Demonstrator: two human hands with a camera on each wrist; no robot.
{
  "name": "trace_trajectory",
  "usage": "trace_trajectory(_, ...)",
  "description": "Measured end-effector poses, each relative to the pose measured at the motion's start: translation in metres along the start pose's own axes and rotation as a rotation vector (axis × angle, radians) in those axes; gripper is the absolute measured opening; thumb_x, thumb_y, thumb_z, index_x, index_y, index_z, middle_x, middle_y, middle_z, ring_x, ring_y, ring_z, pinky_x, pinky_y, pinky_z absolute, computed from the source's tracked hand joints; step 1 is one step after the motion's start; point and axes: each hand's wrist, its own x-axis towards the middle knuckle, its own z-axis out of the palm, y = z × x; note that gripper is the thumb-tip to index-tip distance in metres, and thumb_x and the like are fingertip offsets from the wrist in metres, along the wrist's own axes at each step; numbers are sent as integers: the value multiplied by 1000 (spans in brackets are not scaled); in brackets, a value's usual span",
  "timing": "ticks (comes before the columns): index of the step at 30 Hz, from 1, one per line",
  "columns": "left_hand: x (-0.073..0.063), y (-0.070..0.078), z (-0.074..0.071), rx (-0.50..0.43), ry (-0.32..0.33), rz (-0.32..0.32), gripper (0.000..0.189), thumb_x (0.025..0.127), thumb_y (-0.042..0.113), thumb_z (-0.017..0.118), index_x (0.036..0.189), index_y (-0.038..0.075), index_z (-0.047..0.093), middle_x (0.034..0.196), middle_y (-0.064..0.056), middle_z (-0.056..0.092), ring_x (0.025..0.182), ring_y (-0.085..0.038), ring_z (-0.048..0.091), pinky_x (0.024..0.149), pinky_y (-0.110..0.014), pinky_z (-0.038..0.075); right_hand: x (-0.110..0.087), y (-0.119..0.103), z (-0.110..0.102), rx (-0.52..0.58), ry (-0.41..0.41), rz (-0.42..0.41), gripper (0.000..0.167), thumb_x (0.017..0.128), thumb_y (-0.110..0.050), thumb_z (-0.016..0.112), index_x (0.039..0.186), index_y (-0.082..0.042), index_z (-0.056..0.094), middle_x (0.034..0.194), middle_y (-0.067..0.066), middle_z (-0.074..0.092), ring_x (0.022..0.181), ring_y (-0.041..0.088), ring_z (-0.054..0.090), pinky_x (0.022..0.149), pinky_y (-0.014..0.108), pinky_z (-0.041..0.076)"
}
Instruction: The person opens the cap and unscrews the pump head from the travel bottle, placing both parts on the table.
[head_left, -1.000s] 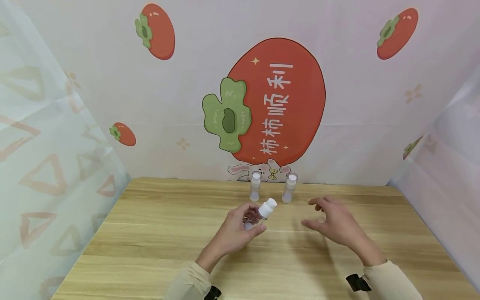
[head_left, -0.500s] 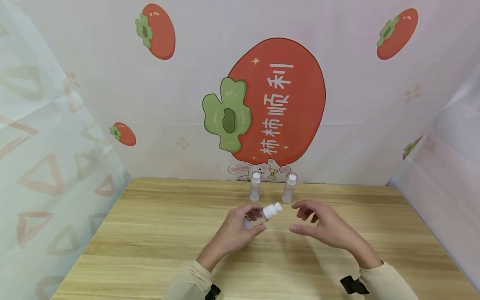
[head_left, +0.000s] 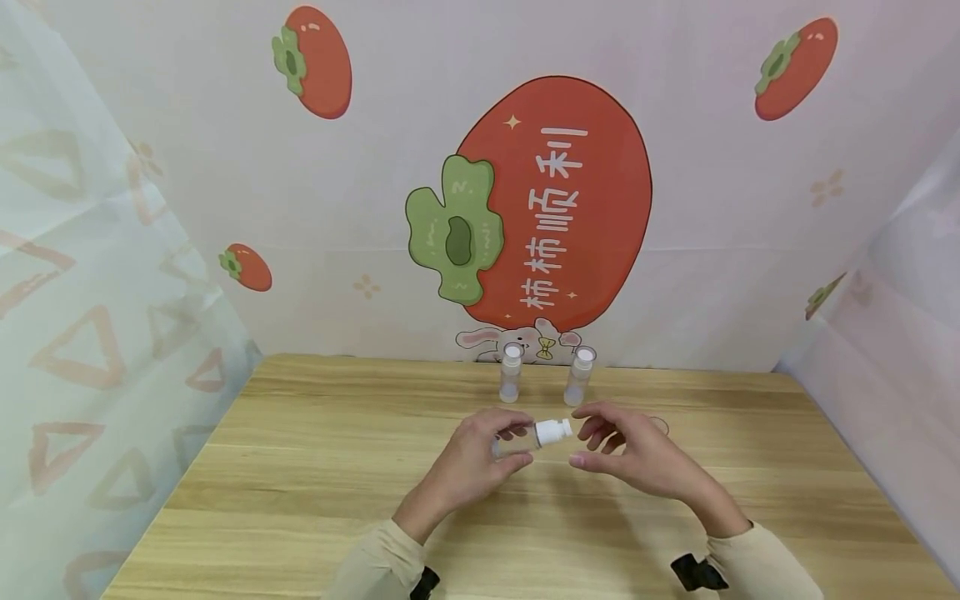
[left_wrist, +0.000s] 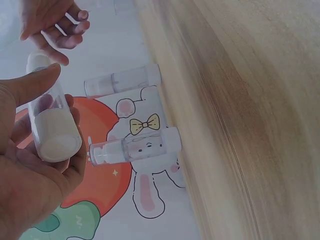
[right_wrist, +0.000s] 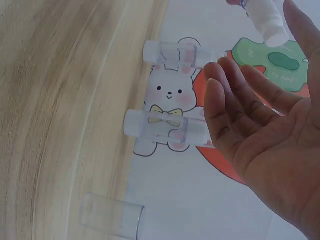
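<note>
My left hand (head_left: 476,458) grips a small clear pump bottle (head_left: 553,431) with a white collar and nozzle. The bottle lies nearly level above the table, its nozzle pointing right; in the left wrist view the thumb crosses the bottle (left_wrist: 54,131) and its white base shows. Close to the nozzle is my right hand (head_left: 633,452), fingers slightly bent, thumb apart, holding nothing. The right wrist view shows a gap between those fingers and the white nozzle (right_wrist: 274,34). A clear cap (right_wrist: 111,217) stands on the table, mostly hidden behind the right hand in the head view.
Two similar capped bottles stand upright towards the table's back edge, a left one (head_left: 510,375) and a right one (head_left: 579,379). Behind the wooden table (head_left: 315,467) hangs a white backdrop (head_left: 712,250) printed with persimmons and a rabbit.
The bottle in my left hand has tipped from slanting upward to nearly level, nozzle towards the right. My right hand has moved left, closer to the nozzle, and the cap's rim shows behind it.
</note>
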Motion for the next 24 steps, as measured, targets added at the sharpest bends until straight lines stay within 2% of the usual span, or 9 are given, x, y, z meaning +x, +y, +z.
trace_trajectory(5, 1, 2, 1, 76, -4, 42, 38, 83, 10, 85, 119, 8, 71, 106, -4, 73, 93, -18, 65, 84, -32, 54, 3, -3, 6, 69, -35, -28, 45, 92, -30, 77, 127, -5, 62, 100, 1, 66, 90, 16, 65, 78, 31, 56)
trace_trajectory(12, 0, 5, 3, 188, 2, 98, 38, 82, 11, 87, 117, 9, 71, 105, 0, 72, 92, -14, 61, 81, -27, 53, 6, -7, 13, 142, -81, 12, 32, 98, -27, 70, 123, -8, 64, 90, 1, 67, 76, 16, 64, 66, 28, 54)
trace_trajectory(17, 1, 7, 5, 261, 11, 141, 38, 81, 13, 88, 116, 11, 72, 105, 2, 72, 94, -13, 62, 83, -28, 53, 9, -7, 17, 183, -105, 1, 19, 101, -24, 65, 112, -8, 69, 85, 7, 69, 73, 20, 67, 66, 32, 57)
trace_trajectory(24, 1, 11, 3, 366, 24, 203, 39, 80, 18, 88, 117, 15, 74, 107, 5, 73, 100, -13, 64, 88, -29, 53, 9, -7, 18, 271, -145, 25, 19, 102, -21, 64, 107, -3, 69, 83, 6, 69, 71, 31, 70, 63, 38, 60)
